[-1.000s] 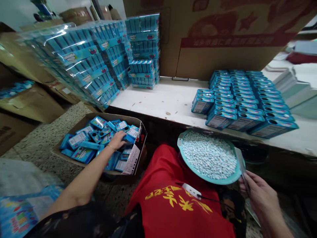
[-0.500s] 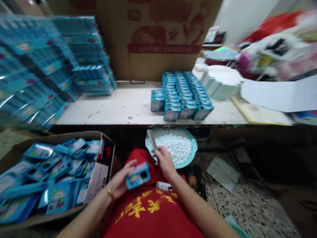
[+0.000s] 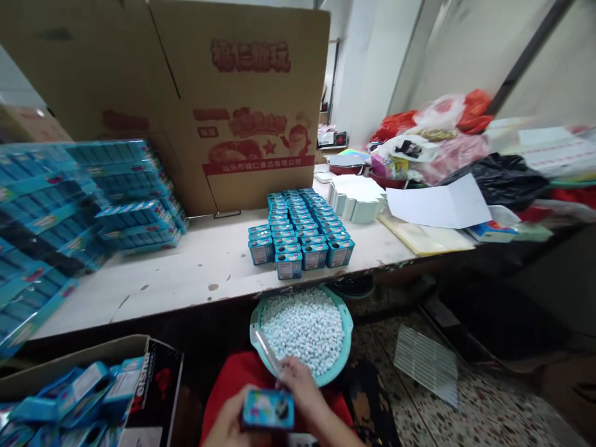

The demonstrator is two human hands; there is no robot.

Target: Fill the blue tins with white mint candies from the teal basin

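White bench [image 3: 186,273] now: filled-looking blue boxes [image 3: 298,239] are ranked in rows, loose ones are held in the left carton [image 3: 156,385]; part-done, apparently. Near the basin [image 3: 348,338], a printed box [image 3: 265,411] is gripped by the left hand [image 3: 231,417], long axis left-right, dark opening rightward; a scoop [image 3: 267,351] is clasped by the right hand [image 3: 302,383].

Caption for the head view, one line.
Left hand holds a small blue box; right hand grips a scoop at the teal basin of pellets.
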